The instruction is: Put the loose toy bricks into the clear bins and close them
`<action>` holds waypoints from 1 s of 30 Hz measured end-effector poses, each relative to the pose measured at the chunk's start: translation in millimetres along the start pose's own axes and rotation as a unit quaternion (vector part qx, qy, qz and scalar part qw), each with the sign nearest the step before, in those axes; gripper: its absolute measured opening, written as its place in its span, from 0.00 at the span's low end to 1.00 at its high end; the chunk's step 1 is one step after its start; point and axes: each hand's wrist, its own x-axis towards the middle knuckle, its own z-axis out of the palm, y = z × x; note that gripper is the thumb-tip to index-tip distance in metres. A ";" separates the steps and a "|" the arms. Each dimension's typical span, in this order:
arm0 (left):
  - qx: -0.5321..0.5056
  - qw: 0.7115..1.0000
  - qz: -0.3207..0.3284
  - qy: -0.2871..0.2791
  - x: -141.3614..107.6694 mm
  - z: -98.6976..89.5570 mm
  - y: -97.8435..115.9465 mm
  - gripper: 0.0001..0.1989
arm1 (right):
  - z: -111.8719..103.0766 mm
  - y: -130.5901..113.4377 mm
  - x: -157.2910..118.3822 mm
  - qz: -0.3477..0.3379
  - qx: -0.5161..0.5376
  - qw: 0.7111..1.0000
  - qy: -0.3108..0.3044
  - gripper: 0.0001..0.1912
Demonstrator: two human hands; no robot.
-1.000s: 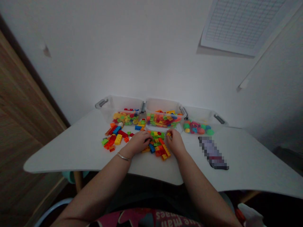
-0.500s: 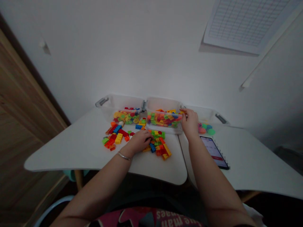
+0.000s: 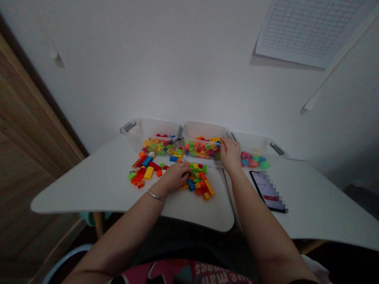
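Note:
My left hand lies curled on a loose heap of coloured plastic building bricks, and the frame does not show whether it grips one. A silver bangle circles that wrist. My right hand rests against the front right corner of a clear plastic box, which is filled with mixed bricks. No brick shows in that hand. Its fingers reach towards the gap between this box and a second clear box holding round coloured pieces.
A third clear box with bricks stands at the back left, and a scattered group of bricks lies left of my hand. A phone lies on the white table, whose two sections meet near my right forearm. A wooden door stands to the left.
My right hand has left the loose bricks, reached the back right of the middle box, and come slightly forward to its front corner. The phone is now uncovered. My left hand has barely moved.

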 end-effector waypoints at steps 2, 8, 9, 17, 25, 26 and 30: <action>0.000 1.000 0.000 -0.003 0.0 -0.2 0.3 0.11 | 1.9 1.3 -6.5 -0.018 -0.010 1.000 -0.003 0.25; -0.005 1.000 -0.002 0.000 -0.7 0.0 -0.1 0.11 | 8.9 3.9 -31.6 -0.057 -0.033 0.998 0.015 0.38; -0.005 1.000 -0.001 0.000 -0.7 -0.1 -0.1 0.11 | 9.7 5.1 -34.7 -0.065 -0.030 0.997 0.020 0.39; -0.012 1.000 0.004 0.004 -0.1 1.4 -2.0 0.11 | 8.3 0.8 -48.4 -0.043 0.044 0.996 0.071 0.38; -0.004 1.000 -0.001 0.009 -0.4 0.4 1.4 0.10 | 14.6 -10.9 -66.2 -0.105 0.132 0.980 -0.108 0.18; -0.004 1.000 -0.003 0.010 -0.3 0.4 1.6 0.10 | 16.2 -10.5 -67.4 -0.111 0.130 0.978 -0.123 0.18; -0.008 1.000 0.002 0.010 -0.1 1.5 0.7 0.10 | 21.3 -8.7 -70.3 -0.122 0.118 0.970 -0.173 0.17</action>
